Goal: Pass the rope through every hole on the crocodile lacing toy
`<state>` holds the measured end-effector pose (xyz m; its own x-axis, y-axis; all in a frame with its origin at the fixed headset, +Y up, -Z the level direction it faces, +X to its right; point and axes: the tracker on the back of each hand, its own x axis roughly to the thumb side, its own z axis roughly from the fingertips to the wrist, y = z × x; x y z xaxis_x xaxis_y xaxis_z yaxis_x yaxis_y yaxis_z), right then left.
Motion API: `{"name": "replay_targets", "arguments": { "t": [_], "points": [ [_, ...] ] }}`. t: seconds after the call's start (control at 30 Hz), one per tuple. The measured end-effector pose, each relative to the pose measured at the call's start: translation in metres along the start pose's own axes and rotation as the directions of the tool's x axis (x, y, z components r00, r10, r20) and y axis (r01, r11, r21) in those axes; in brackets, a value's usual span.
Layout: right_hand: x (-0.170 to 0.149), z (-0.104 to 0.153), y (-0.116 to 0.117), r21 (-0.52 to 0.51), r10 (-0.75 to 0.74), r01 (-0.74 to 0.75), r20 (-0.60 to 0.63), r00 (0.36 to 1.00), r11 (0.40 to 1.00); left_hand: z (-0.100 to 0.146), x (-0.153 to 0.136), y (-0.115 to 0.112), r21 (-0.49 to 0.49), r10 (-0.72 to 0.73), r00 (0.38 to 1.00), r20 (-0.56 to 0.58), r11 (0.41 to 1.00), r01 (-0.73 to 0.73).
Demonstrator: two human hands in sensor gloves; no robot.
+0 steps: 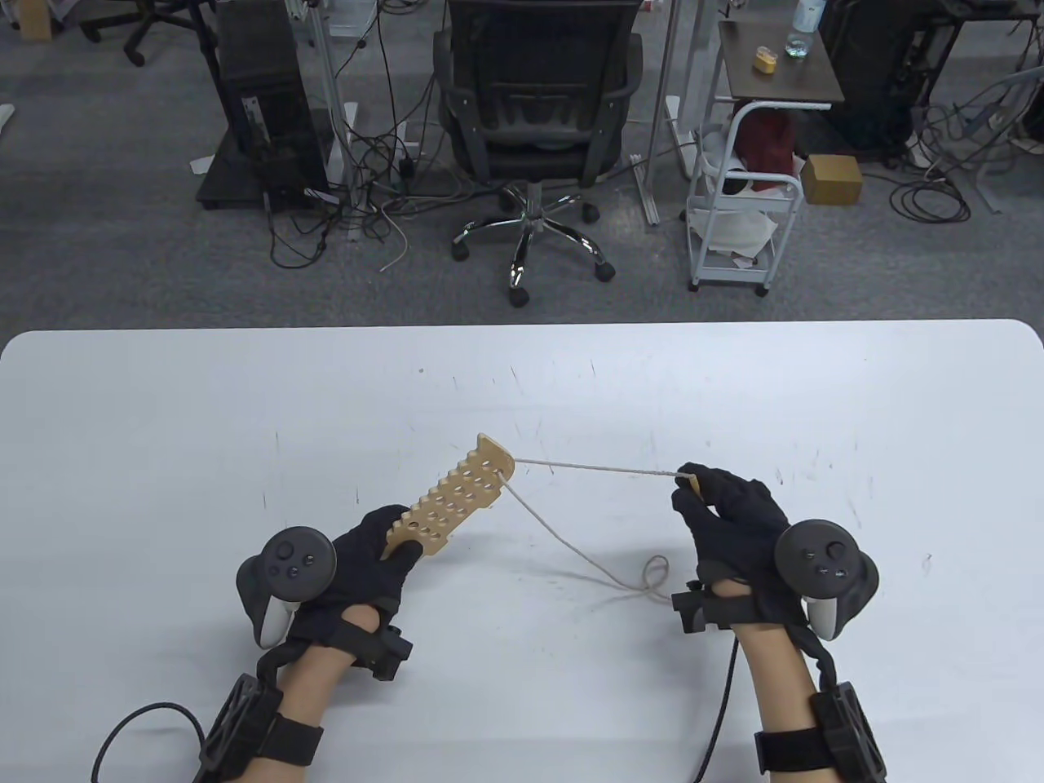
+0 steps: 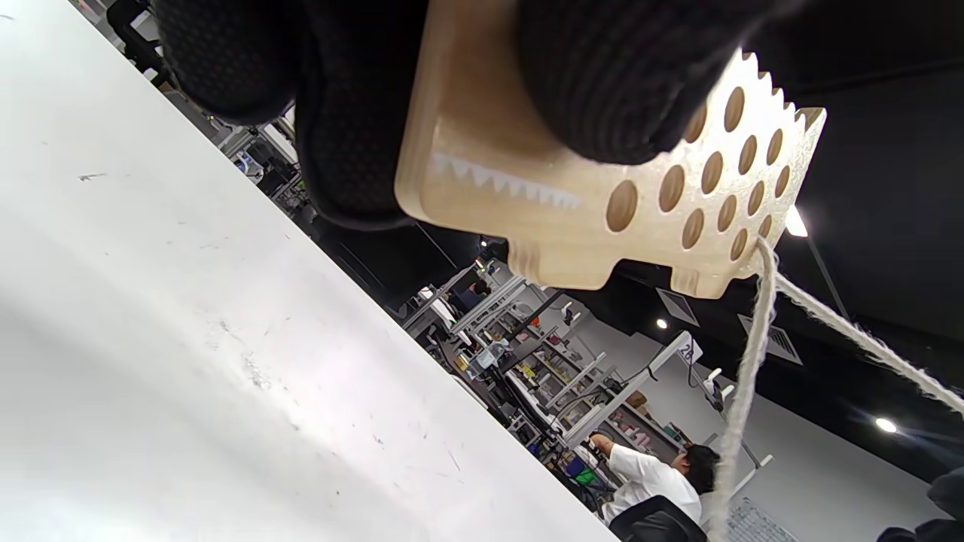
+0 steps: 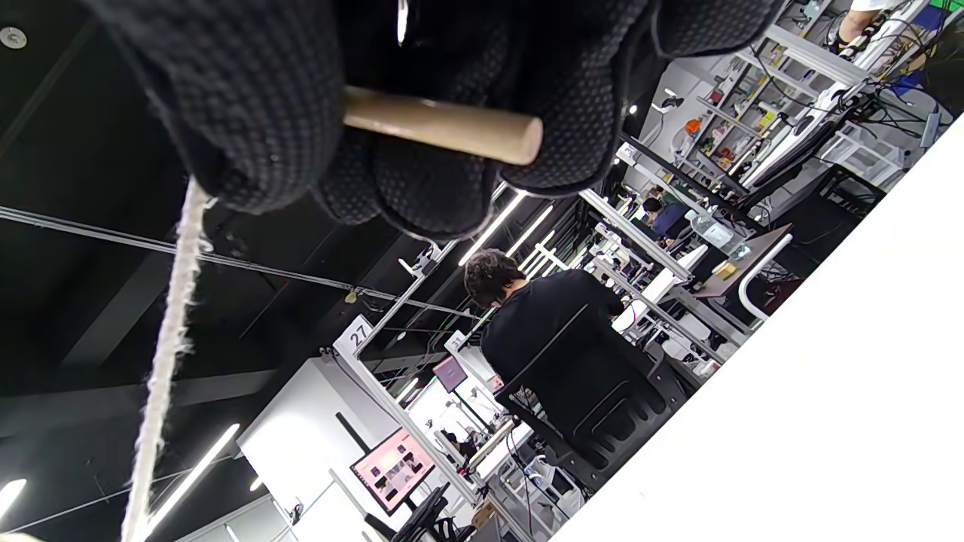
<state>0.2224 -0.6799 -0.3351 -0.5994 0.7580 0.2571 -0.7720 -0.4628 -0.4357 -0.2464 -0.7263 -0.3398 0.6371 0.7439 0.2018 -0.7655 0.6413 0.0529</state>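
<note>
The left hand (image 1: pixel 359 563) gripped the wooden crocodile (image 1: pixel 453 497) by its head end, fingers and thumb curled round the board, and held it tilted above the desk (image 1: pixel 245 408) just left of centre in the table view. The right hand (image 1: pixel 726 522), at the right of that view, pinched the wooden needle (image 3: pixel 444 126) at the rope's leading end between thumb and fingers, as the right wrist view showed.

The rope (image 1: pixel 595 468) ran taut from the needle across to the far tip of the crocodile, and a second length dropped from the same corner down to a loose loop (image 1: pixel 652 575) on the desk near the right wrist. In the left wrist view both strands met at a hole by the board's tail edge (image 2: pixel 757 252); the other holes (image 2: pixel 693 188) looked empty, so the lacing was judged to be at its start.

To do this pull well, the draw should follow the line of the hole so the rope slid rather than sawed on the wood. The left hand should brace the board against the tug. Enough tail should stay behind that the free end could not slip through. The next hole ought to be the neighbouring one, so none was skipped.
</note>
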Motion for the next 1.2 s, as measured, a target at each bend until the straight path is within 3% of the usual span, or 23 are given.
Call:
{"name": "replay_targets", "arguments": {
  "t": [1.2],
  "points": [
    [-0.027,-0.007,-0.041,-0.164,-0.067,0.042,-0.15,0.986,0.986,-0.003,-0.017,0.013,0.043,0.004,0.994,-0.105,0.999,0.001]
  ]
}}
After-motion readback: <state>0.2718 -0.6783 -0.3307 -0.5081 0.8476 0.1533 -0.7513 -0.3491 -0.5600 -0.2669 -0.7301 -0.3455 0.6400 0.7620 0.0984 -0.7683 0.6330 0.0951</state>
